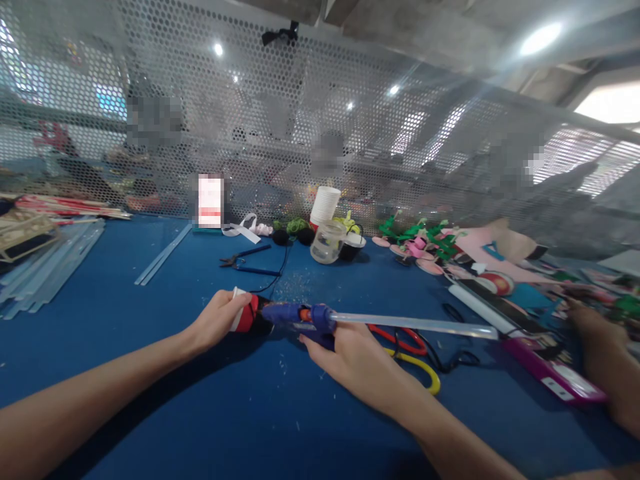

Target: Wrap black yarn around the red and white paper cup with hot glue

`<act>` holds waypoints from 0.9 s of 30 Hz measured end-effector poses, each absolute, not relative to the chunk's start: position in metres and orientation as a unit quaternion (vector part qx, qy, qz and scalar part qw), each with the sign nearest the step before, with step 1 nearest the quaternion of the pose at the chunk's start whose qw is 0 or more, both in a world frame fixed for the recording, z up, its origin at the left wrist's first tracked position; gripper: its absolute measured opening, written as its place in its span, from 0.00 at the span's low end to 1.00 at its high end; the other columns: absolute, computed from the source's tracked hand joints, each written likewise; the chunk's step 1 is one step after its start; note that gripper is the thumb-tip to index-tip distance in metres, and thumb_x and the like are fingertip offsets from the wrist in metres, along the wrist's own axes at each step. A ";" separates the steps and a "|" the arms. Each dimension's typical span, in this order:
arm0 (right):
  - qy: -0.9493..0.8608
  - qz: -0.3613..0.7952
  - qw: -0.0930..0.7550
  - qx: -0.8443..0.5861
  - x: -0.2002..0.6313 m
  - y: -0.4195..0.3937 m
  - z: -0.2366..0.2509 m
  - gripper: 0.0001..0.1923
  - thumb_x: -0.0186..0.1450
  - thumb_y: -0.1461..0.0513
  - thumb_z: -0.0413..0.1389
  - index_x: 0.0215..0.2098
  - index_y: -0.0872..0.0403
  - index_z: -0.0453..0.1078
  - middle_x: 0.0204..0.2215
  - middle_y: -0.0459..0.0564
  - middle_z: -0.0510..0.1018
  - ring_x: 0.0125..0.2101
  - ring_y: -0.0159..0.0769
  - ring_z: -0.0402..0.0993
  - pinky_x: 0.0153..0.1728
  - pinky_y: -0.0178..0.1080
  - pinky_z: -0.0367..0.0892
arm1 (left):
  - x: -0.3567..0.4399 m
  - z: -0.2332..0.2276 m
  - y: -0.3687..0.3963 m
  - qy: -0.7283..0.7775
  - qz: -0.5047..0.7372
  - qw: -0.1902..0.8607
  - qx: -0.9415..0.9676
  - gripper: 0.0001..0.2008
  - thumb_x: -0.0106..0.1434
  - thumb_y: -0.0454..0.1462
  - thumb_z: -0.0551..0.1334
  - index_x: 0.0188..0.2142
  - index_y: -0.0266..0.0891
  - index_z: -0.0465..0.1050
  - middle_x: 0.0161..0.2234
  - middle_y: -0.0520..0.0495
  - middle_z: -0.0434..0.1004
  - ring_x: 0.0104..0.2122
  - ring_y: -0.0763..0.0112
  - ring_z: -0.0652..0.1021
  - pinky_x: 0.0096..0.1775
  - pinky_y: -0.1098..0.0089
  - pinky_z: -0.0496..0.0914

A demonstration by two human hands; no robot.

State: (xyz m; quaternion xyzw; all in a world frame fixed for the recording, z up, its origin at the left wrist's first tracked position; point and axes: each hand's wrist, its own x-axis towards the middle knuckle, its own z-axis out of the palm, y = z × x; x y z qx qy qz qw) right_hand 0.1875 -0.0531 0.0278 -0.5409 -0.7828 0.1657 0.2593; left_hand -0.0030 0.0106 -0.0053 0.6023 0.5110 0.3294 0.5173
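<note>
In the middle of the view my left hand [219, 321] grips a small paper cup [245, 316], tipped on its side, with red and black around it. My right hand [350, 350] is wrapped around a blue hot glue gun [305, 315], and a long clear glue stick [415, 323] sticks out of its back toward the right. The gun's nozzle points left at the black end of the cup; whether it touches is hard to make out. Both hands are above the blue table [165, 407].
Pliers [250, 261] lie beyond the cup. Stacked white cups [326, 205], a clear plastic cup [327, 243] and yarn stand further back. Glue sticks [55, 260] lie left. Scissors [425, 370], a purple device [555, 373] and another person's hand [595, 340] are at the right.
</note>
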 end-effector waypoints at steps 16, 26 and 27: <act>-0.587 0.336 0.436 -0.593 0.226 -0.005 0.023 0.12 0.51 0.59 0.53 0.30 0.59 0.62 0.18 0.44 0.69 0.16 0.26 0.64 0.18 0.31 0.61 | 0.003 -0.002 0.004 0.474 0.268 0.523 0.656 0.18 0.51 0.48 0.50 0.15 0.37 0.55 0.14 0.57 0.52 0.16 0.80 0.54 0.19 0.76 0.48; -0.564 0.342 0.395 -0.639 0.234 0.010 0.019 0.15 0.55 0.55 0.48 0.22 0.60 0.64 0.18 0.47 0.69 0.16 0.24 0.62 0.18 0.30 0.60 | -0.034 0.052 0.044 0.552 0.094 0.405 0.723 0.23 0.49 0.50 0.54 0.07 0.38 0.57 0.08 0.54 0.56 0.11 0.77 0.58 0.18 0.74 0.51; -0.567 0.345 0.393 -0.636 0.233 0.010 0.018 0.15 0.56 0.55 0.48 0.23 0.60 0.63 0.18 0.47 0.69 0.16 0.24 0.62 0.18 0.30 0.60 | -0.038 0.055 0.048 0.528 0.074 0.450 0.717 0.22 0.49 0.49 0.55 0.08 0.37 0.61 0.09 0.53 0.59 0.12 0.76 0.60 0.20 0.74 0.54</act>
